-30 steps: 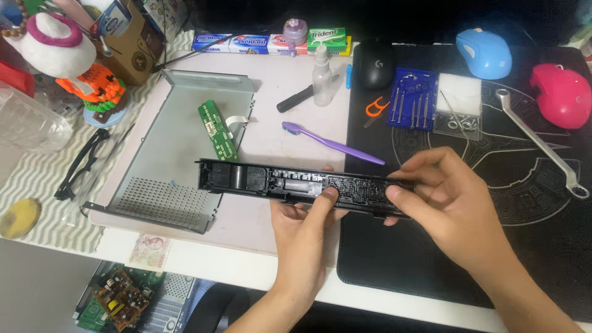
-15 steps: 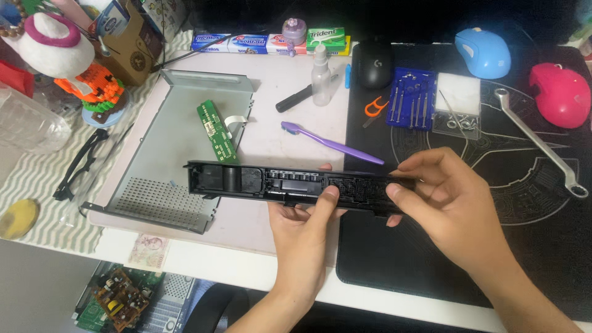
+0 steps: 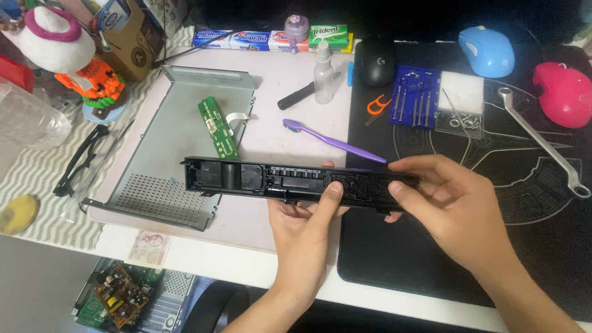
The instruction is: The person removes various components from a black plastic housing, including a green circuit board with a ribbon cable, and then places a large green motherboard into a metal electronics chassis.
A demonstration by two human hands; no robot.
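Hands grip a long black plastic panel (image 3: 296, 182): left hand (image 3: 305, 231) underneath, right hand (image 3: 453, 206) pinching its end. Since a second ago, it has slid leftward over the metal tray (image 3: 179, 132).

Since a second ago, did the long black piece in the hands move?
Yes. The long black panel has slid left: its left end now reaches farther over the grey metal tray, held by the left hand and right hand.

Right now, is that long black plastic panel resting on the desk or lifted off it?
Lifted: both hands, left and right, hold the black panel level above the desk.
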